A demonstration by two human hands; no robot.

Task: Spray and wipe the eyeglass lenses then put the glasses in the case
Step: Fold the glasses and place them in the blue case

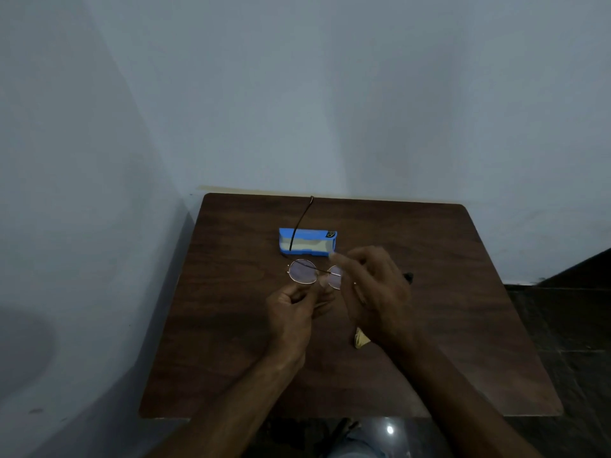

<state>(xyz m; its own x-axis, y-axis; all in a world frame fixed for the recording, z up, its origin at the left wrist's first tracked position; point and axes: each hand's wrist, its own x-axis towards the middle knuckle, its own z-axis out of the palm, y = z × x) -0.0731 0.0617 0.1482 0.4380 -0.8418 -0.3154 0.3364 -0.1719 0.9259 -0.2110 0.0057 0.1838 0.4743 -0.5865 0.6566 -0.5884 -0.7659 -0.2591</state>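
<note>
Round thin-rimmed eyeglasses point(302, 272) are held above the brown table point(231, 325), lenses facing me. My left hand point(292, 317) pinches the frame from below, near the bridge. My right hand point(370, 289) covers the right lens and grips the frame there. One temple arm point(301, 219) sticks out away from me, over the blue open case point(307, 242), which lies just behind the glasses. A yellowish cloth point(361, 340) peeks out under my right wrist.
A small dark object point(409, 277), mostly hidden behind my right hand, lies on the table. The table stands against a white wall, in a corner on the left. Dark floor lies to the right.
</note>
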